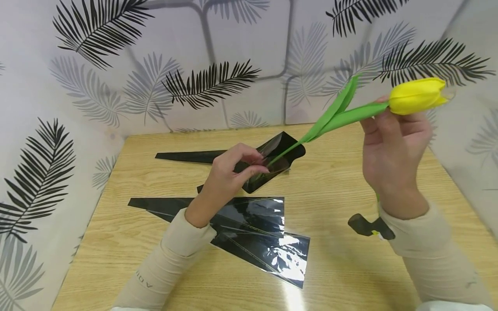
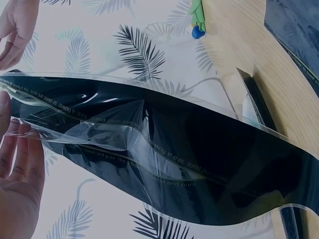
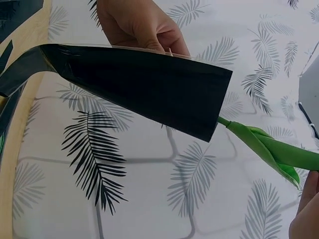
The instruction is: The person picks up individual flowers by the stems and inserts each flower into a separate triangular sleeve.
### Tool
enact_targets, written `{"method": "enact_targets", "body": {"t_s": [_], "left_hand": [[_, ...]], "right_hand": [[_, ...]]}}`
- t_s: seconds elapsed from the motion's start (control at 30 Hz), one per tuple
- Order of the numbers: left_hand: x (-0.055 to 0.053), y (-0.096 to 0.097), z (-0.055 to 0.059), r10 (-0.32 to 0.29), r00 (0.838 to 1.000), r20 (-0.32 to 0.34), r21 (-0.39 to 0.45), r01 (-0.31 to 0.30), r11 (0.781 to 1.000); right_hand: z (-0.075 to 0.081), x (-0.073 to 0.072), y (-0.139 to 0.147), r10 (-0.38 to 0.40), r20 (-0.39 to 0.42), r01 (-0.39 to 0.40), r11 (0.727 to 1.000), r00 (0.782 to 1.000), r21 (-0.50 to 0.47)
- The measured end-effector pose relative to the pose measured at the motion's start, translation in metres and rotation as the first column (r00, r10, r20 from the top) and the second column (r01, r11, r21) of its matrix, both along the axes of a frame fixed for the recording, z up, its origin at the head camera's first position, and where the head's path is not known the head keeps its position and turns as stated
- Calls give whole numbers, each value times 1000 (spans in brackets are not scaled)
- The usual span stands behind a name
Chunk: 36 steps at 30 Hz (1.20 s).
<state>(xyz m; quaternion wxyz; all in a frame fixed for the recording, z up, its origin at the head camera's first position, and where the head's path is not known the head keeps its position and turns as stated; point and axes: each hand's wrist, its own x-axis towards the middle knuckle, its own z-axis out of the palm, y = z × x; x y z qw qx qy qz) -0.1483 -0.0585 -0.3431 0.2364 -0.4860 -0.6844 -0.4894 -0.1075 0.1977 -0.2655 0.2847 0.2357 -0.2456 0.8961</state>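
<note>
One yellow tulip (image 1: 352,115), raised above the wood-grain table (image 1: 330,185), is pinched beneath its bloom by the right hand (image 1: 397,151), its lower stem against, perhaps inside, one black film (image 1: 278,167) the left hand (image 1: 233,172) pinches, where slack fingers could let it slip.

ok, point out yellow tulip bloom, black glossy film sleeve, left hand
Yellow tulip bloom (image 1: 416,96): head view, middle of the petals.
Black glossy film sleeve (image 2: 209,142): left wrist view, its dark middle.
Left hand (image 1: 226,175): head view, back, near the thumb.
</note>
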Motion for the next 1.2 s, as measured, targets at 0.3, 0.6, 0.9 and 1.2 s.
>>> {"method": "enact_targets", "body": {"t_s": [0.3, 0.6, 0.9, 1.2], "left_hand": [[1, 3, 1, -21, 1000, 15, 21, 21, 1000], [3, 4, 0, -19, 999, 47, 45, 17, 999], [4, 6, 3, -30, 997, 69, 49, 27, 998], [5, 7, 10, -27, 996, 80, 69, 22, 997]], "right_hand": [[-5, 3, -10, 7, -27, -4, 991, 1000, 133], [-10, 3, -16, 38, -31, -32, 982, 999, 188], [-15, 2, -19, 48, -21, -43, 980, 999, 193], [-15, 2, -23, 23, -28, -16, 973, 999, 230]]}}
